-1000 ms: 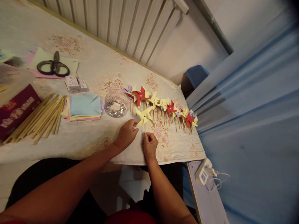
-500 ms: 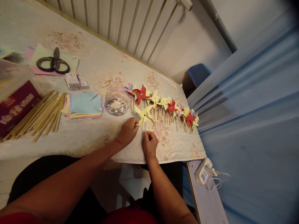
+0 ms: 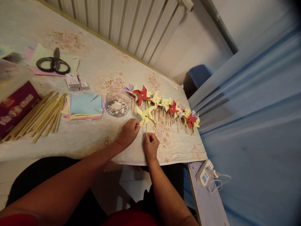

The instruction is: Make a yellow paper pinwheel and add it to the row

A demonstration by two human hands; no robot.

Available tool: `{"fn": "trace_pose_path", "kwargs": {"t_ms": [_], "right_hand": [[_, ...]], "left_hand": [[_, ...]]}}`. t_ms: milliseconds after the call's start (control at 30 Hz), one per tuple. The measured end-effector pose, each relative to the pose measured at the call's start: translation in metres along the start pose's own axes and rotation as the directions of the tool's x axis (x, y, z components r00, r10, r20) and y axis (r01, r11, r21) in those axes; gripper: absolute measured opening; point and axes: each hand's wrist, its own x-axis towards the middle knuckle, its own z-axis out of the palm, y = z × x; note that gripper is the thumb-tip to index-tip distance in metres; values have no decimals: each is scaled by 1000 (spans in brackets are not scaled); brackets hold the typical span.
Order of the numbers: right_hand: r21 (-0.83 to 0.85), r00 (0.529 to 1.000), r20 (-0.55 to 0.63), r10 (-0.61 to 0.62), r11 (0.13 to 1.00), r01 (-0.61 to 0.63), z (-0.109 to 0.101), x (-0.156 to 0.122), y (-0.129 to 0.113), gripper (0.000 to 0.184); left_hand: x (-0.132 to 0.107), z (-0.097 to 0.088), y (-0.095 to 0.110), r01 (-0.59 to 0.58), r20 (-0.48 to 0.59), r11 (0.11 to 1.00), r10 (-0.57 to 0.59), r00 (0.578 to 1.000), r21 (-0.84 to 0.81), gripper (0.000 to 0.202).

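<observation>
My right hand [image 3: 151, 146] has its grip closed on the stick of the yellow pinwheel [image 3: 146, 116], which I see near the front edge of the worktop [image 3: 178, 149], before the row of other pinwheels [image 3: 165, 103]. My left hand [image 3: 129, 131] has its fingers curled at the lower-left blade tip, though I cannot tell whether that grip pinches it. Beyond it sits the clear tub [image 3: 128, 98] of silvery bits, with the paper stack [image 3: 84, 104] and loose sticks [image 3: 44, 116] further left.
</observation>
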Motion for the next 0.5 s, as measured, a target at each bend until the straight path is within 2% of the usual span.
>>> {"fn": "trace_pose_path", "kwargs": {"t_ms": [300, 500], "right_hand": [[5, 1000, 11, 4, 1000, -4, -1, 0, -2, 24], [4, 1000, 14, 9, 1000, -9, -1, 0, -1, 24]], "left_hand": [[0, 2, -2, 0, 28, 1000, 0, 1000, 14, 15], [1, 3, -2, -9, 10, 1000, 9, 1000, -10, 16]]}}
